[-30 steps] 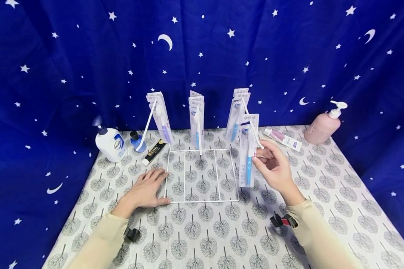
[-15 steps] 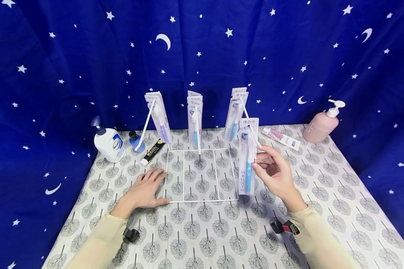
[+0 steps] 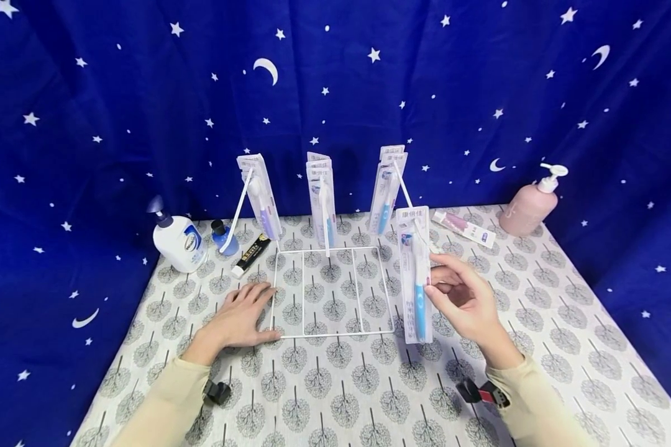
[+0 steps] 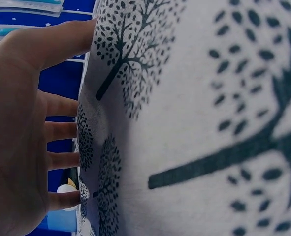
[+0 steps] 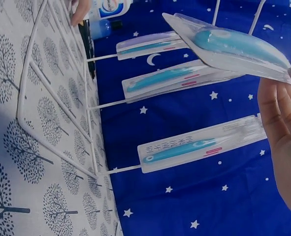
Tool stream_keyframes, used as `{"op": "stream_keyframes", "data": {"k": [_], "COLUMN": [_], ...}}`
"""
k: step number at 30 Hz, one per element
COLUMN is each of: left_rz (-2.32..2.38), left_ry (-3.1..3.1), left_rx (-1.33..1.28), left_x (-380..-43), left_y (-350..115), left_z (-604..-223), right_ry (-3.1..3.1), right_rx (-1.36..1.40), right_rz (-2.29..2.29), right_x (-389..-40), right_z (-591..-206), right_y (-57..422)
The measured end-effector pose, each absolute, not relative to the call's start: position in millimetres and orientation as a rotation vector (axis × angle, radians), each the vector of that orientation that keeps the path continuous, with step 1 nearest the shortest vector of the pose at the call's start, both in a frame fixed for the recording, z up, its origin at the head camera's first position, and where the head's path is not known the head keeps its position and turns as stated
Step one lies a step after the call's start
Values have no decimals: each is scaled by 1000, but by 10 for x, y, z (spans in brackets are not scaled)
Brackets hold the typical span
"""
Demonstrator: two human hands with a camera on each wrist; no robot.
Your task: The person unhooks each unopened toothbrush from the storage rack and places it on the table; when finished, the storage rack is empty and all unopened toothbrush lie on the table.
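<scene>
My right hand (image 3: 464,301) pinches the edge of a packaged blue toothbrush (image 3: 419,304) between thumb and fingers. That pack hangs upright in front of the rack's right prong (image 3: 404,186), which passes behind it. Whether the pack still touches the prong's tip, I cannot tell. In the right wrist view the pinched toothbrush pack (image 5: 234,46) fills the upper right. My left hand (image 3: 245,316) lies spread on the table, its fingers and thumb at the left side of the white wire rack (image 3: 335,335). Its palm side shows in the left wrist view.
Packaged toothbrushes hang on the left (image 3: 261,198), middle (image 3: 321,205) and right (image 3: 386,192) prongs. At left stand a white pump bottle (image 3: 181,242) and a blue bottle (image 3: 226,241), near a black toothpaste tube (image 3: 250,256). A pink-white tube (image 3: 463,228) and pink pump bottle (image 3: 530,208) are at right.
My right hand has drawn the toothbrush pack down and toward me along the right prong, to its front end. The left hand has stayed in place beside the rack.
</scene>
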State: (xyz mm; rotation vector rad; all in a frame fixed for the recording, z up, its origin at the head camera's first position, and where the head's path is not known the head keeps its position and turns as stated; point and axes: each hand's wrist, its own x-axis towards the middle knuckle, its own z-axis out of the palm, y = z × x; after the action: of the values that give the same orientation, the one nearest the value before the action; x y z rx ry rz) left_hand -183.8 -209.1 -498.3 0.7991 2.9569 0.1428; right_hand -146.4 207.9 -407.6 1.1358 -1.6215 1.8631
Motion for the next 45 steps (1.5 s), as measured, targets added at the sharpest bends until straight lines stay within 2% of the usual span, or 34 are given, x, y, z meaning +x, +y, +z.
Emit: {"op": "stream_keyframes", "data": {"k": [24,29,35,45], "left_rz": [141,139,132,129], "left_ry": [2968,2966,2965,2975], "left_rx": [808,801,796,817], "left_x": [-1820,-1825,-1841,-1841], "left_y": [-2084,-2083,-2089,-2088], "left_z": [-4992,-4988,-4991,-5002], "right_ry": [-1531,-1431,-1348,-1578], "right_rx": [1240,1198,1014,746], "right_rz": [1809,1876,2001,2125], "right_x": [-970,-1006,-1163,-1414], "right_z": [-3751,-3783,-3927,-4238], "right_y": [2103,2155,2279,2369]}}
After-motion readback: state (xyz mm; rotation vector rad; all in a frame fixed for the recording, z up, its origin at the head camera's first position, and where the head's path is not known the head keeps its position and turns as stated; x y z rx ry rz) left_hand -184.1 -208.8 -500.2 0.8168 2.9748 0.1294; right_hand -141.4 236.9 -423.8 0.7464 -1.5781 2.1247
